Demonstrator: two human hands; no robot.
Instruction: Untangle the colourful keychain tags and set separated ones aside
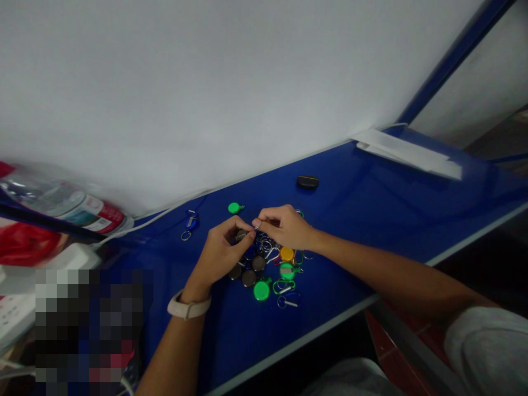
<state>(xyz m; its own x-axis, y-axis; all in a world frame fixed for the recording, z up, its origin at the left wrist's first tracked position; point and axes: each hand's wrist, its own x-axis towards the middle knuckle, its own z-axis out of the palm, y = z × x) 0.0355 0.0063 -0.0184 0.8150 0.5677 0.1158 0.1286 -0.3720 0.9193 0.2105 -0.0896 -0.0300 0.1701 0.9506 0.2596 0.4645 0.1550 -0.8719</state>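
Note:
My left hand (223, 250) and my right hand (284, 226) meet over a heap of key tags (268, 272) on a blue table (371, 214). Both hands pinch a small metal ring (257, 225) between their fingertips. A dark round tag (241, 235) hangs in my left hand's fingers. The heap under the hands holds green, orange and dark round tags with carabiner clips. A pale band sits on my left wrist (187, 308).
A lone green tag (234, 208) and a blue clip with rings (190, 223) lie behind the hands. A small black case (307, 182) sits farther back. White paper (408, 151) lies at the far right. A plastic bottle (66, 206) lies at the left, by a white wall.

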